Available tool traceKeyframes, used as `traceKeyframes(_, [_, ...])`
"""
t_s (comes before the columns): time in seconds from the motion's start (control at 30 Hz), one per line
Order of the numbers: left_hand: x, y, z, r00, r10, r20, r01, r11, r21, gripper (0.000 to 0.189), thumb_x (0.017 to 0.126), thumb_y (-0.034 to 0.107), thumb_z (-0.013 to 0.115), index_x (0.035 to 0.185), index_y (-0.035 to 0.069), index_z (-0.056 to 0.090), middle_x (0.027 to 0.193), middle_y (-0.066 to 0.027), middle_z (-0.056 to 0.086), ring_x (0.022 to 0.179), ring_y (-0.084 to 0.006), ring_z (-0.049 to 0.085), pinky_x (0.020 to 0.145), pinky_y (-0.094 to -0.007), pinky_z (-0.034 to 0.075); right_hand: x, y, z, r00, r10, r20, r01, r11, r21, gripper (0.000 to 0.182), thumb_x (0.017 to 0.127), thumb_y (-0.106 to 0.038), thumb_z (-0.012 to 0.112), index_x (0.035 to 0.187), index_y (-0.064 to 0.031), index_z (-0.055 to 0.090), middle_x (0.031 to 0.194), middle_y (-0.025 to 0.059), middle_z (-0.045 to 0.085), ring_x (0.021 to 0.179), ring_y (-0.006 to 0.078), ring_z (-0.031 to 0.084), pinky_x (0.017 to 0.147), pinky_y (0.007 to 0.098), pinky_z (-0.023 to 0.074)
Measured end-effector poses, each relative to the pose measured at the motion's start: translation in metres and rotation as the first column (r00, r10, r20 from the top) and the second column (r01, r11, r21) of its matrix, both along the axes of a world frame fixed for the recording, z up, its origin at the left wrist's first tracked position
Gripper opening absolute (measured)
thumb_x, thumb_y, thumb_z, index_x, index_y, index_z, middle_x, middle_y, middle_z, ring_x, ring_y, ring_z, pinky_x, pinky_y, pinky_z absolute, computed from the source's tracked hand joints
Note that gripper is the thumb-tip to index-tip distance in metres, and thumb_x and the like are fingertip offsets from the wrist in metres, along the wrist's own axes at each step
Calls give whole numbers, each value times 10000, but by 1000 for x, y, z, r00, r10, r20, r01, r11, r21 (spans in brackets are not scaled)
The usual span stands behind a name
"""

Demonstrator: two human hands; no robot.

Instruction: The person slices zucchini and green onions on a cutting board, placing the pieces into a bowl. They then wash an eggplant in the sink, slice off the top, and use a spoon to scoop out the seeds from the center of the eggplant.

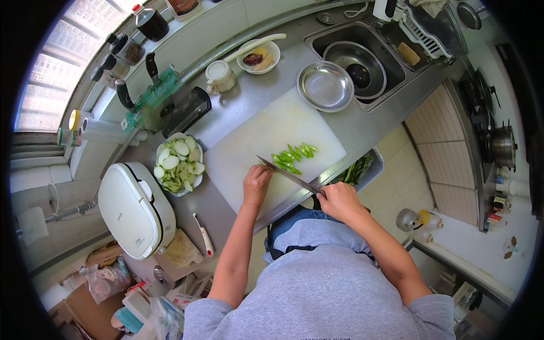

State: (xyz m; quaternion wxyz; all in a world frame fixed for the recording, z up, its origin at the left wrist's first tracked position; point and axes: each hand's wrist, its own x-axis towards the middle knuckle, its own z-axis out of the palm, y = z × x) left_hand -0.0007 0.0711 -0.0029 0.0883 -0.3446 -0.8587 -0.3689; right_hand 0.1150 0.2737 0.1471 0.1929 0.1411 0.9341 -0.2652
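My right hand (pixel 343 202) grips the handle of a kitchen knife (pixel 293 177), whose blade slants up and left over a white cutting board (pixel 246 144). My left hand (pixel 256 183) rests on the board with its fingers curled beside the blade near the tip. Whatever may be under those fingertips is hidden. Diagonally cut slices of green pepper (pixel 285 160) lie on the board just beyond the blade, trailing off to the right. Left of the board, a white plate (pixel 180 194) is heaped with pale green-edged slices of a vegetable (pixel 181 148).
A metal plate (pixel 325 87) overlaps the board's far corner beside the sink (pixel 408 63). Behind stand a white bowl (pixel 275 53), a lidded jar (pixel 221 76) and a knife rack (pixel 153 102). On the left are a white appliance (pixel 127 208) and a peeler (pixel 204 236). A bin (pixel 376 170) holds greens below the counter edge.
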Motion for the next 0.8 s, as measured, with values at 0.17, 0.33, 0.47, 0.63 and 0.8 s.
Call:
traceKeyframes(0.17, [0,-1,-1,1000,-10,17,10,1000,21,83,695,15,701,752,56,656,841,-46,643,811,-241,609,671,-336,507,-2,-5,-18,998,21,-51,-20,1000,16,181,774,-197,620,776,-37,703,671,218,636,635,386,638,636,468,522])
traceKeyframes(0.33, [0,2,1,1000,0,28,0,999,32,83,701,12,696,759,57,657,835,-52,639,805,-246,606,675,-340,507,-10,-27,-66,981,-12,-195,14,1000,9,175,778,-213,628,787,-57,707,667,207,640,641,381,646,633,462,529])
traceKeyframes(0.47, [-2,-4,2,997,-24,68,23,999,23,77,716,14,691,773,55,661,848,-62,638,809,-250,606,682,-342,507,-14,-27,-66,987,-50,-155,51,999,6,185,797,-225,617,797,-66,709,676,207,643,653,387,647,647,461,532])
traceKeyframes(0.63, [-12,-11,8,999,27,32,-27,1000,-2,92,732,24,659,817,58,659,890,-47,640,825,-233,603,678,-341,512,-16,-23,-66,992,-73,-100,70,997,-28,202,812,-241,609,811,-65,709,689,217,643,676,395,648,669,468,530])
traceKeyframes(0.8, [-17,-13,5,997,-30,64,32,999,-29,74,742,26,653,810,55,657,885,-46,638,820,-240,607,677,-346,511,-20,-18,-60,994,-89,-59,86,995,-52,208,811,-244,609,820,-63,709,699,217,646,687,394,649,676,469,527])
